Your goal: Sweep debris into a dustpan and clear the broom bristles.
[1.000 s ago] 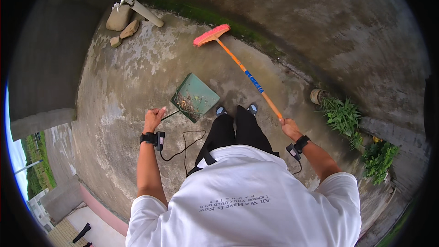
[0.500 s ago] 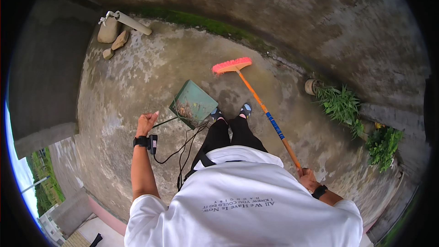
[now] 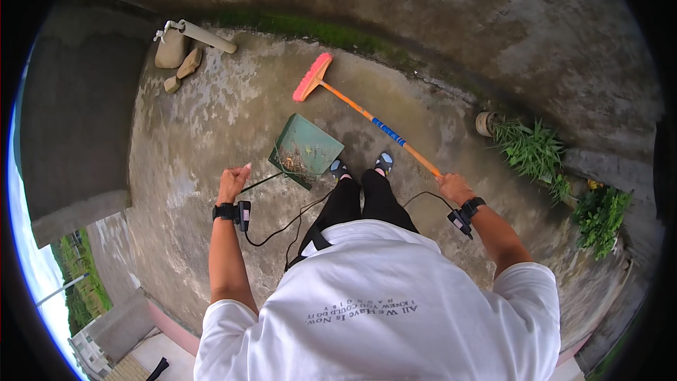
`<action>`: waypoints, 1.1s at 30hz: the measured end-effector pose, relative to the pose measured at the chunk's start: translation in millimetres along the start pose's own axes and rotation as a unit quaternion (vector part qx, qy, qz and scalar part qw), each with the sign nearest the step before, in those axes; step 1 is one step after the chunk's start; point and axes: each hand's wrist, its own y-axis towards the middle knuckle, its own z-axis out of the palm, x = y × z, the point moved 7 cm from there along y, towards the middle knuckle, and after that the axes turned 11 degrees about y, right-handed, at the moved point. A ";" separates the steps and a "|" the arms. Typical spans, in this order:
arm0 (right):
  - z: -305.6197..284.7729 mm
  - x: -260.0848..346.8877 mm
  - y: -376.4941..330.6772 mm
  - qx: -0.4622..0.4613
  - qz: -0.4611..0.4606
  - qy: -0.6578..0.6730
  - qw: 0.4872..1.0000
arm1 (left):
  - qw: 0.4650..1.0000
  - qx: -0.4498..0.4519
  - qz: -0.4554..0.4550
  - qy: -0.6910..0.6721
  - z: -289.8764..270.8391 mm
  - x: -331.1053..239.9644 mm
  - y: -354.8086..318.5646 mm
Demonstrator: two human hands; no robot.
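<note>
My right hand (image 3: 455, 188) is closed round the end of an orange broom handle wrapped partway with blue. The broom (image 3: 350, 104) stretches forward and left, its pink bristled head out beyond the dustpan. On the left, my left hand (image 3: 233, 182) is closed on the thin dark handle of a green dustpan (image 3: 319, 142). Dry leaves and bits of debris (image 3: 293, 160) lie in the pan, near its handle side. The pan sits on the concrete just left of my feet. A device with a cable is strapped at each wrist.
Stones (image 3: 172, 49) and a pale pipe (image 3: 207, 36) with a tap are at the far left. A mossy wall base (image 3: 303, 27) runs along the far side. A pot (image 3: 484, 123) and leafy plants (image 3: 530, 148) line the right wall. Black cables (image 3: 296, 222) hang beside my legs.
The broom head has swung left and farther away, past the dustpan. My right hand has moved forward and slightly left with the handle. The dustpan stays nearly where it was.
</note>
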 end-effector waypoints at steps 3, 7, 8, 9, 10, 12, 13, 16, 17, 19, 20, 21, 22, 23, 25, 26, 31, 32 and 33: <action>16.9 -91.1 -66.6 0.024 0.078 -0.066 0.994 | 1.000 -0.016 0.006 0.022 -4.0 -2.6 -1.1; 17.4 -162.5 -183.7 -0.014 0.048 -0.053 0.997 | 0.999 -0.032 0.017 0.016 1.6 15.4 8.6; 11.8 -160.4 -204.4 -0.001 0.038 -0.015 0.999 | 0.999 -0.035 0.026 0.013 3.0 17.6 10.4; 11.0 -158.6 -216.9 -0.003 0.041 -0.017 0.999 | 0.999 -0.021 0.016 0.024 3.8 8.2 9.6; 11.7 -152.5 -226.1 0.004 0.028 0.012 1.000 | 0.999 -0.020 0.016 0.022 5.9 7.2 11.5; 15.1 -137.3 -222.7 0.013 0.012 0.039 0.999 | 0.999 -0.005 0.013 0.046 9.6 8.6 13.8; 15.1 -126.6 -208.8 0.003 0.024 0.037 0.999 | 0.999 -0.010 0.024 0.031 9.9 6.0 13.6; 25.9 -92.4 -139.7 -0.085 -0.044 0.061 0.994 | 0.999 -0.004 0.037 0.014 12.9 -1.5 15.1; 20.3 -62.8 -111.3 -0.066 -0.022 0.050 0.996 | 0.999 0.000 0.042 0.018 14.2 -5.3 15.3; 28.0 -56.7 -48.5 -0.064 0.052 0.040 0.996 | 0.999 0.015 0.044 0.003 12.7 -14.7 13.9; 17.9 -31.8 -29.7 -0.054 0.050 0.043 0.996 | 0.999 0.018 0.048 0.008 11.8 -13.9 14.1; 10.0 -22.8 -20.6 -0.059 0.057 0.046 0.996 | 0.999 0.023 0.043 0.013 10.8 -12.8 16.1; 6.8 -19.1 -17.5 -0.065 0.062 0.048 0.995 | 0.999 0.026 0.036 0.018 7.5 -10.3 18.4; 9.9 -29.0 -24.4 -0.068 0.069 0.053 0.994 | 0.999 0.022 0.036 0.014 7.2 -10.4 21.3; 25.2 -61.9 -47.4 -0.046 0.115 0.069 0.990 | 0.998 0.019 0.055 0.026 7.0 -17.6 25.1; 26.0 -68.0 -72.6 -0.030 0.167 0.061 0.984 | 0.998 0.009 0.061 0.034 3.8 -20.4 24.2; 93.7 -124.3 -190.0 -0.068 0.221 0.142 0.962 | 0.996 0.036 0.073 0.039 8.6 -48.0 24.5; 94.1 -112.7 -209.0 -0.092 0.213 0.178 0.956 | 0.995 0.040 0.076 0.045 12.3 -47.0 27.9; 100.2 -107.8 -224.8 -0.088 0.227 0.224 0.944 | 0.995 0.043 0.078 0.049 15.7 -47.9 32.5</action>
